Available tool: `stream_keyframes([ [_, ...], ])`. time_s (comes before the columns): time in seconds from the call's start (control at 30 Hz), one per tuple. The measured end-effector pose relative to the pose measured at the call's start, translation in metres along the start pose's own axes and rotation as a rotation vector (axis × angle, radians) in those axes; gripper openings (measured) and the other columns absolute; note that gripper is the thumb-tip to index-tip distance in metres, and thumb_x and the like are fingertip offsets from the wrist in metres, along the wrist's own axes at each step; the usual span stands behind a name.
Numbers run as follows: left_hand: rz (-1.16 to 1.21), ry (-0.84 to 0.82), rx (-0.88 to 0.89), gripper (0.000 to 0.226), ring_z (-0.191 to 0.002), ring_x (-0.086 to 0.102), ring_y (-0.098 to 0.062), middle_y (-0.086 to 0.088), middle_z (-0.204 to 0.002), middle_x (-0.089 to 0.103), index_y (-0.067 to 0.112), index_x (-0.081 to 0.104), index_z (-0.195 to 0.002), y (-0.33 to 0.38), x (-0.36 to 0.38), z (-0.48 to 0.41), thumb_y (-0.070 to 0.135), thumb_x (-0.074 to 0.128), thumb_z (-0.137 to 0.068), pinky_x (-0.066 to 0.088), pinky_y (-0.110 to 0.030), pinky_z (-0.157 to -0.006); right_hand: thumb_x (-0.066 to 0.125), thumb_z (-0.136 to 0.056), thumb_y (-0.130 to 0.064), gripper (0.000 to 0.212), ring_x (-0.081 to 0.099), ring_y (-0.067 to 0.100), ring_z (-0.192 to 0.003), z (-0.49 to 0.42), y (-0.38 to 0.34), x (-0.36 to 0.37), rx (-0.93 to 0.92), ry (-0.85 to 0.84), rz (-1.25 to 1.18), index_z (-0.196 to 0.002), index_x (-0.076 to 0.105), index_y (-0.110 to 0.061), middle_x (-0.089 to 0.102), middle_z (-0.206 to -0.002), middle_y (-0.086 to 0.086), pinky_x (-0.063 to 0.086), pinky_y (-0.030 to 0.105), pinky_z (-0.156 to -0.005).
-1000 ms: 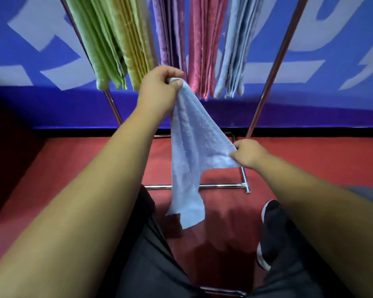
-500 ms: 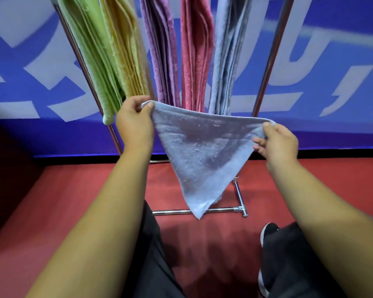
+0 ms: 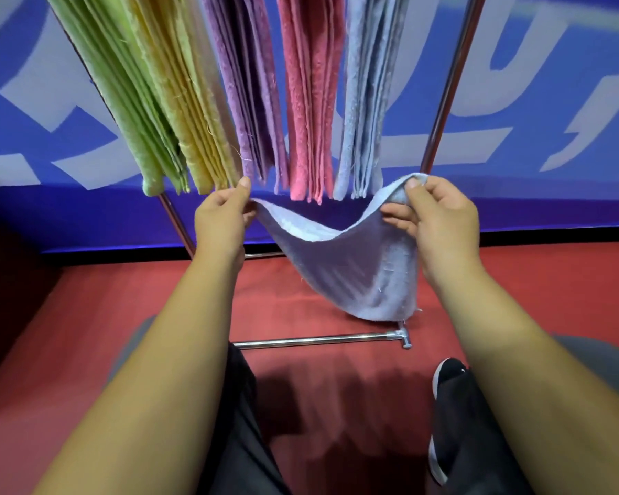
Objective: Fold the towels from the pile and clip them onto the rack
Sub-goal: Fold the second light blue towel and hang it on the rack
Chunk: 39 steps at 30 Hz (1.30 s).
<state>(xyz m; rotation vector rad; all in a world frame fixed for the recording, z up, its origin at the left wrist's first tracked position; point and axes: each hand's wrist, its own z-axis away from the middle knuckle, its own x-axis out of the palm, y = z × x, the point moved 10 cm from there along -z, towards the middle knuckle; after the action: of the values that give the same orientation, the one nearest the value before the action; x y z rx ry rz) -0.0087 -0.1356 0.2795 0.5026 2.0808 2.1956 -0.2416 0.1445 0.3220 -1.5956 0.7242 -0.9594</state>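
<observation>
A light blue towel [image 3: 351, 269] sags between my two hands just below the hanging towels. My left hand [image 3: 222, 217] pinches its left corner between thumb and fingers. My right hand [image 3: 438, 217] grips the bunched right corner, thumb on top. The towel's lower edge hangs down to the right, above the rack's base bar [image 3: 318, 340]. On the metal rack [image 3: 447, 91] hang folded towels in groups: green [image 3: 129, 112], yellow [image 3: 190, 112], purple [image 3: 251, 101], pink [image 3: 311, 101] and light blue [image 3: 367, 101]. The clips and the pile are out of view.
A blue wall banner with white lettering [image 3: 551, 112] stands right behind the rack. The floor is red carpet [image 3: 533, 287]. My dark-trousered legs and a black shoe [image 3: 447, 416] are below, close to the rack's base.
The towel was stretched taut in a triangle between my hands; now it hangs slack and curved. My right hand has regripped its corner, and the view has moved closer to the rack.
</observation>
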Motion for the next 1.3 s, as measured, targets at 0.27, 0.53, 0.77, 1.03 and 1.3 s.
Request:
stream_keyframes([
  [0.27, -0.139, -0.211, -0.049, 0.025, -0.074, 0.059, -0.018, -0.004, -0.079, 0.060, 0.015, 0.062, -0.081, -0.013, 0.053, 0.024, -0.005, 0.076, -0.073, 0.051, -0.029, -0.070, 0.063, -0.106, -0.010, 0.015, 0.079, 0.026, -0.075, 0.029, 0.025, 0.058, 0.137, -0.668, 0.475, -0.103, 0.078, -0.007, 0.079, -0.088, 0.021, 0.065, 0.039, -0.078],
  [0.53, -0.157, -0.466, -0.135, 0.016, -0.088, 0.071, -0.024, -0.015, -0.094, 0.075, 0.000, 0.077, -0.098, -0.032, 0.086, 0.054, -0.003, 0.081, -0.083, 0.058, -0.035, -0.090, 0.070, -0.103, -0.011, 0.010, 0.081, 0.024, -0.076, 0.027, 0.036, 0.070, 0.085, -0.672, 0.534, -0.109, 0.078, -0.009, 0.078, -0.079, 0.011, 0.065, 0.034, -0.076],
  [0.77, -0.169, -0.544, -0.135, 0.025, -0.092, 0.074, -0.027, -0.025, -0.110, 0.078, 0.001, 0.080, -0.111, -0.028, 0.095, 0.065, -0.002, 0.080, -0.086, 0.060, -0.042, -0.095, 0.073, -0.102, -0.013, 0.012, 0.080, 0.028, -0.074, 0.012, 0.040, 0.067, 0.056, -0.529, 0.467, -0.105, 0.066, -0.004, 0.076, -0.085, 0.024, 0.064, 0.048, -0.075],
  [1.03, -0.171, -0.617, -0.116, 0.024, -0.095, 0.076, -0.024, -0.020, -0.107, 0.081, 0.004, 0.082, -0.112, -0.021, 0.108, 0.076, -0.003, 0.078, -0.089, 0.059, -0.041, -0.099, 0.079, -0.097, -0.015, 0.008, 0.070, 0.024, -0.069, -0.001, 0.048, 0.061, 0.063, -0.426, 0.418, -0.095, 0.076, -0.008, 0.072, -0.071, 0.013, 0.065, 0.042, -0.072],
  [1.3, -0.255, -0.672, -0.085, 0.028, -0.093, 0.076, -0.014, -0.010, -0.106, 0.082, 0.005, 0.078, -0.122, -0.021, 0.115, 0.079, -0.003, 0.071, -0.096, 0.060, -0.026, -0.083, 0.080, -0.096, -0.015, 0.007, 0.072, 0.021, -0.066, -0.005, 0.058, 0.057, 0.094, -0.403, 0.423, -0.093, 0.078, -0.010, 0.075, -0.070, 0.012, 0.065, 0.037, -0.069],
])
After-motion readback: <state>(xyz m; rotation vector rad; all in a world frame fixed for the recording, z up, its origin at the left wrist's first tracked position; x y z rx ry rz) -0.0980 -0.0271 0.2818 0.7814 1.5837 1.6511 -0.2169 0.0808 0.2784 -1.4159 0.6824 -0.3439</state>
